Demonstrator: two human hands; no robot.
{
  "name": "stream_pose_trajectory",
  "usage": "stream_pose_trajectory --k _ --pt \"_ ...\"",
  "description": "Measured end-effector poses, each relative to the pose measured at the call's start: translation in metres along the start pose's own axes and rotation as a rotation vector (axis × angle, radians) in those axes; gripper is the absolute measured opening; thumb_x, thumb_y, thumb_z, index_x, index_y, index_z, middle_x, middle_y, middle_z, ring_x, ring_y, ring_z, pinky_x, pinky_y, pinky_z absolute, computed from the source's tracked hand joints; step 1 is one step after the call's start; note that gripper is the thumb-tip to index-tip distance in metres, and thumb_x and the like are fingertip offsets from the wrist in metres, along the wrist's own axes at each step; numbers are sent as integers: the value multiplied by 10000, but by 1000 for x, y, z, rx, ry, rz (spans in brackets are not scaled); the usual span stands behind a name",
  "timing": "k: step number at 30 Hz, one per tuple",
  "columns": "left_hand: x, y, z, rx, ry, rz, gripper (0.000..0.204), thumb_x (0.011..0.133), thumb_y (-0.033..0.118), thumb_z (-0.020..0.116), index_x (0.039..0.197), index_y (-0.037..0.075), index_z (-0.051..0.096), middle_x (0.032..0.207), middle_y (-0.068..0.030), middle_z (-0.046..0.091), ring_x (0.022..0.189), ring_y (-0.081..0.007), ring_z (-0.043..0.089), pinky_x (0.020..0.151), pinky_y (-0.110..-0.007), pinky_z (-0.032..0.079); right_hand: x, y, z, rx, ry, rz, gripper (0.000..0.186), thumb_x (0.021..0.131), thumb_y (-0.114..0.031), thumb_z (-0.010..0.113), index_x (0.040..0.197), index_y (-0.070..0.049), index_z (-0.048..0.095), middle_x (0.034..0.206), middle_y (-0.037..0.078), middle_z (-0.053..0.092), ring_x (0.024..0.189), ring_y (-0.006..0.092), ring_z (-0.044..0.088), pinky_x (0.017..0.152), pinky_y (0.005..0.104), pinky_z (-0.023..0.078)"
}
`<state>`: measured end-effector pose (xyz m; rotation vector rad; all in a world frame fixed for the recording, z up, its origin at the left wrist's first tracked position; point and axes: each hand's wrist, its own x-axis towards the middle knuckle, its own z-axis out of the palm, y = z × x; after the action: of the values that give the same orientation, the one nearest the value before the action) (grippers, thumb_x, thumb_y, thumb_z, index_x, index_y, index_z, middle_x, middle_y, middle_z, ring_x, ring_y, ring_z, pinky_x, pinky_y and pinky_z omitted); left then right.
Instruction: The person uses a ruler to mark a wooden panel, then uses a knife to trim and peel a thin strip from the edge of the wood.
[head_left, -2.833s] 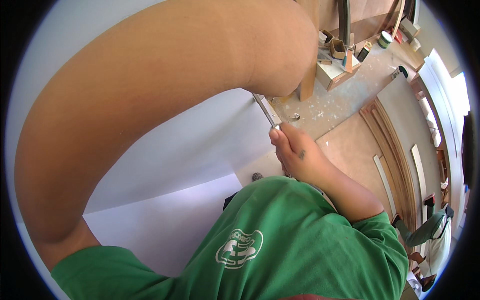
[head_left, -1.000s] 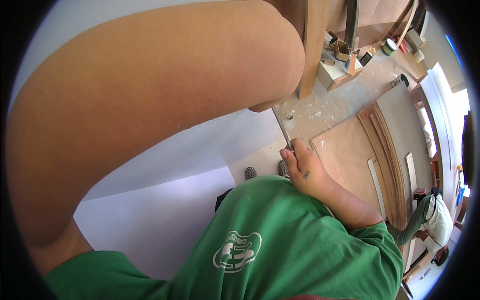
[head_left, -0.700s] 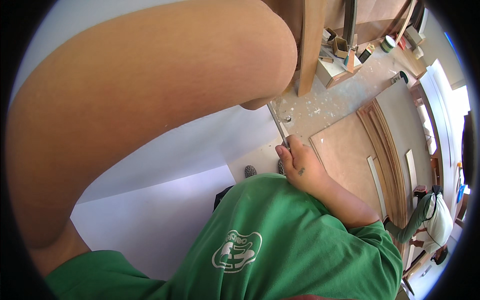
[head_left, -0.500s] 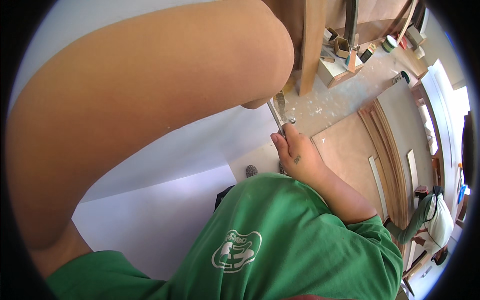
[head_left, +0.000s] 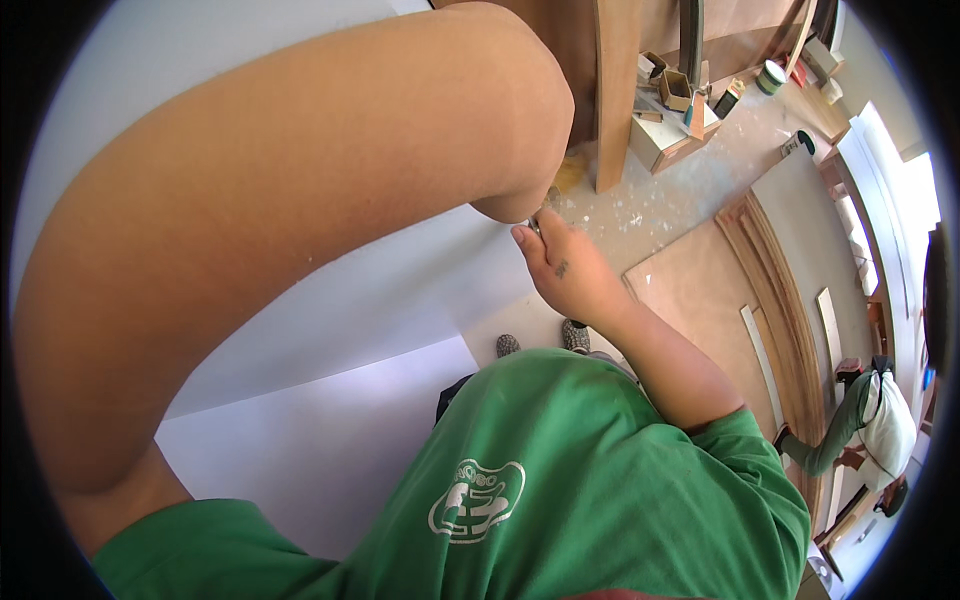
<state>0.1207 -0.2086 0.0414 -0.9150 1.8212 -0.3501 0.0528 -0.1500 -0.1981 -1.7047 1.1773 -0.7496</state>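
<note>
My left arm stretches large across the upper left, in front of a white panel (head_left: pixel 400 275). My left hand (head_left: pixel 512 203) is bent away at the wrist, so only its heel shows and its fingers are hidden. Just below it in the picture, my right hand (head_left: pixel 570 270) is closed, thumb up, around a slim metal tool (head_left: pixel 535 227). Only a short bit of that tool shows; its kind cannot be made out. Whether the tool touches the panel or my left hand is hidden.
A wooden post (head_left: pixel 617 95) stands beyond my hands, beside a small box-like stand (head_left: pixel 665 142) bearing tools and an open carton (head_left: pixel 676 90). A tub (head_left: pixel 770 77) sits farther back. Long wood strips (head_left: pixel 775 280) lie at right, near a bending co-worker (head_left: pixel 885 430).
My right hand has moved up and left, toward my left wrist, with the metal tool. Most of the tool's shaft, seen before, is now hidden. My left arm has shifted slightly left.
</note>
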Motion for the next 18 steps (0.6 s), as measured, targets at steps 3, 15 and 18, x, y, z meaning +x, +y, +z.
stream_pose_trajectory --k 3,15,18 --pt "1 -2 1 -24 23 21 218 804 230 595 746 98 759 760 -71 709 797 -255 624 807 -368 527 5 -2 -3 -14 -18 20 366 1067 -295 513 969 57 497 749 322 622 765 525 622 691 560 492" --pt "3 1 -3 -53 71 3 248 826 237 594 743 83 769 785 -111 735 828 -263 689 745 -398 575 -62 4 -31 -21 -133 110 323 1065 -277 530 1002 39 512 778 294 624 781 487 626 693 514 483" --pt "2 1 0 -92 79 -19 234 823 225 595 761 86 774 786 -126 738 844 -271 711 743 -394 582 -65 7 -27 -28 -153 136 327 1068 -284 527 1039 43 524 794 290 627 793 469 634 703 497 489"
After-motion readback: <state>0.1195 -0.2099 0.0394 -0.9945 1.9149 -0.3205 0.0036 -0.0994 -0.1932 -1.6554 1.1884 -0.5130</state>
